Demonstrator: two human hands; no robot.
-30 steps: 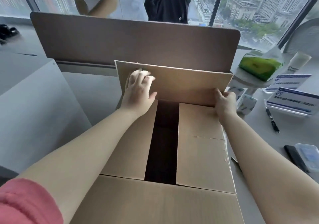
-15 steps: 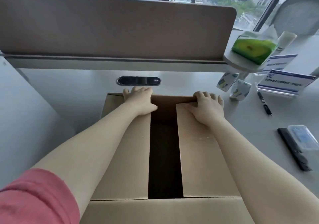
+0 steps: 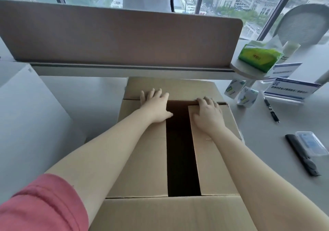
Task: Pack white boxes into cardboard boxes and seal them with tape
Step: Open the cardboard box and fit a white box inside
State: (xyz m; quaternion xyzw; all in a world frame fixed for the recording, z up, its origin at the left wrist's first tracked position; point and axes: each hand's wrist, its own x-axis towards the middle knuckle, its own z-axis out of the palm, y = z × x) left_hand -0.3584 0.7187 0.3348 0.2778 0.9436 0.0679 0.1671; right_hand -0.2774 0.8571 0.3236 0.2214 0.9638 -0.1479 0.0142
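My left hand (image 3: 155, 107) and right hand (image 3: 207, 114) press flat, fingers spread, on the cardboard box (image 3: 142, 159); a pen (image 3: 271, 110) lies nearby, and the dark gap hides the contents.

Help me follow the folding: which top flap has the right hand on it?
The right inner flap, right of the dark gap; the right hand presses its far end.

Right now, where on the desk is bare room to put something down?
Bare desk lies left of the box, up to the divider. A second patch is right of the box, before the knife. The far right corner, around the pen, is crowded.
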